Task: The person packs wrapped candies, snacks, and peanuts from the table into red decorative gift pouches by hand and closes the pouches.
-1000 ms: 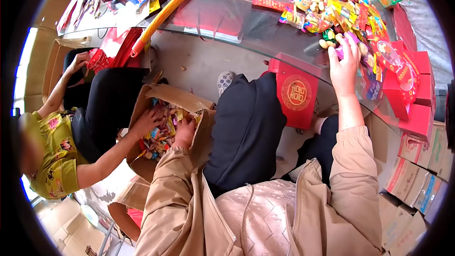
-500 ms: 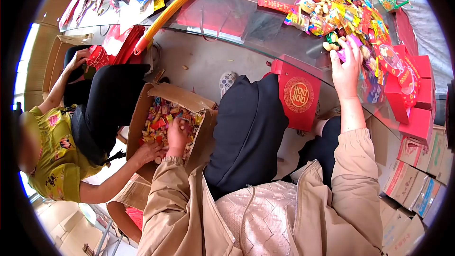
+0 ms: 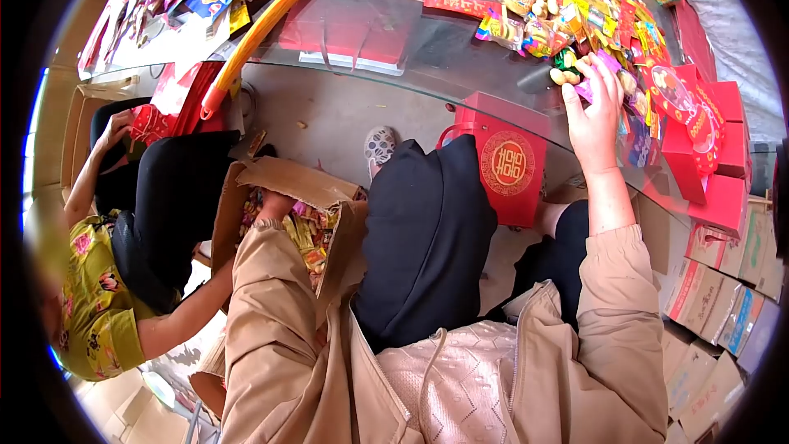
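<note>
My left hand (image 3: 276,205) reaches under the flap of a cardboard box (image 3: 308,178) full of wrapped sweets (image 3: 310,234). Its fingers are hidden by the flap. My right hand (image 3: 595,119) lies at the near edge of a heap of wrapped sweets and peanuts (image 3: 567,12) on the glass tabletop (image 3: 460,53). Its fingers are stretched, with the thumb apart. A purple-wrapped sweet (image 3: 585,90) shows between thumb and fingers, and peanuts in shells (image 3: 564,76) lie beside them.
At left, another person in a yellow-green floral top (image 3: 99,312) holds a red bag (image 3: 152,122). A red gift box (image 3: 511,164) stands by my knee. Red boxes (image 3: 723,156) stand at the table's right end, cartons (image 3: 715,312) below. A yellow-orange handle (image 3: 271,29) crosses the glass edge.
My left hand has moved up and left, deeper under the box flap. The other person's near hand is no longer visible in the box. My right hand stays at the heap.
</note>
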`<state>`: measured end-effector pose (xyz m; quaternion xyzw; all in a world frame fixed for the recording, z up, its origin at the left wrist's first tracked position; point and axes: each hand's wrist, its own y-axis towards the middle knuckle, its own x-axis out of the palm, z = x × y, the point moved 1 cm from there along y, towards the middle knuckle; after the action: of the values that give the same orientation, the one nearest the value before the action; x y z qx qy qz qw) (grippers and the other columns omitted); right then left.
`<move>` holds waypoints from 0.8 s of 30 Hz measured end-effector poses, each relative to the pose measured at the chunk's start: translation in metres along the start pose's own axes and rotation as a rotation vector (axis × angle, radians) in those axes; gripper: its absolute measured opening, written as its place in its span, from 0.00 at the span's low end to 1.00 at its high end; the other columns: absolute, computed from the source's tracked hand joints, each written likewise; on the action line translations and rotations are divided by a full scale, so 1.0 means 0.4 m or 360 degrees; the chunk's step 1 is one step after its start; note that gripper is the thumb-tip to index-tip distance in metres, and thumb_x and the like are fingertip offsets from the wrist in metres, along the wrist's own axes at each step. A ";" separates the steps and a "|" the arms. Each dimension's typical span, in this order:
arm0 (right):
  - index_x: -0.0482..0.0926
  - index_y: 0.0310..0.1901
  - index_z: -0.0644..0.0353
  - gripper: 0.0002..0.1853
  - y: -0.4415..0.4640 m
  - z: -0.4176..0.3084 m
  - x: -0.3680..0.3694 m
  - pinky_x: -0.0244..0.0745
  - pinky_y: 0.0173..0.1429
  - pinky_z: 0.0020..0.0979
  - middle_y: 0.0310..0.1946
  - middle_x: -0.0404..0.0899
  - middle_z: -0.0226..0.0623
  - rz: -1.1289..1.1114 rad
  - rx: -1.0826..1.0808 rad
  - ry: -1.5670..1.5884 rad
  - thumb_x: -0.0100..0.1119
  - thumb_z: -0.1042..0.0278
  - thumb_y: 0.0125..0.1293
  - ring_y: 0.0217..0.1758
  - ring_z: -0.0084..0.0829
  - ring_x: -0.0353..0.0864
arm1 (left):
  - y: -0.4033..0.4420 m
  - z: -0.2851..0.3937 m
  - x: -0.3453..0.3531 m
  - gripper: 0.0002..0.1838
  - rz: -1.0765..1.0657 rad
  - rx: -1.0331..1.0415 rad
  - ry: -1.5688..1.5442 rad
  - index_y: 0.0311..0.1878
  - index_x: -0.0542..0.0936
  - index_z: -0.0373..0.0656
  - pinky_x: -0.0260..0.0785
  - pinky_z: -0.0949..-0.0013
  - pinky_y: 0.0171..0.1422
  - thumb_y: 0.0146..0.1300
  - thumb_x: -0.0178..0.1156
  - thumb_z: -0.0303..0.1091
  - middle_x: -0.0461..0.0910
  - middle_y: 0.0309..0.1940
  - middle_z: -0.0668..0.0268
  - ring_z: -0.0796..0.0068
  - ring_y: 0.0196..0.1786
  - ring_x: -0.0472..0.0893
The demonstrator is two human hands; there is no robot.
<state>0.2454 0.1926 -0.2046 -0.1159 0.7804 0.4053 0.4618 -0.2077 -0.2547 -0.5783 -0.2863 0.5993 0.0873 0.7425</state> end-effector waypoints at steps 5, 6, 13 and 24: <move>0.78 0.60 0.57 0.22 0.000 0.001 0.003 0.58 0.76 0.47 0.65 0.74 0.43 0.0000 -0.0038 -0.0019 0.68 0.60 0.66 0.71 0.47 0.67 | -0.066 0.089 0.000 0.37 -0.0330 -0.0159 -0.0452 0.69 0.73 0.45 0.56 0.55 0.79 0.63 0.66 0.56 0.72 0.70 0.56 0.56 0.74 0.68; 0.78 0.59 0.58 0.22 0.000 -0.001 0.002 0.58 0.76 0.47 0.64 0.75 0.43 0.0005 -0.0049 -0.0008 0.68 0.60 0.66 0.71 0.47 0.67 | -0.089 0.133 -0.021 0.36 -0.0474 -0.0262 -0.0642 0.69 0.74 0.45 0.56 0.55 0.79 0.62 0.66 0.57 0.73 0.70 0.55 0.55 0.73 0.68; 0.79 0.58 0.59 0.22 0.001 -0.001 0.004 0.58 0.76 0.46 0.62 0.78 0.42 0.0023 -0.0117 -0.0021 0.67 0.59 0.67 0.70 0.46 0.69 | -0.199 0.364 -0.082 0.34 0.0115 -0.0167 -0.1281 0.63 0.78 0.41 0.58 0.55 0.77 0.56 0.74 0.47 0.76 0.64 0.48 0.49 0.71 0.68; 0.78 0.57 0.59 0.21 0.006 -0.007 0.001 0.59 0.75 0.46 0.61 0.78 0.42 0.0016 -0.0103 -0.0007 0.68 0.60 0.65 0.70 0.46 0.69 | -0.081 0.312 0.052 0.42 -0.0073 -0.0105 -0.1038 0.75 0.60 0.37 0.50 0.56 0.81 0.66 0.65 0.48 0.65 0.73 0.48 0.50 0.76 0.62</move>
<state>0.2421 0.1921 -0.2032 -0.1260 0.7664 0.4328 0.4576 -0.0820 -0.2196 -0.5727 -0.2806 0.3202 0.1770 0.8874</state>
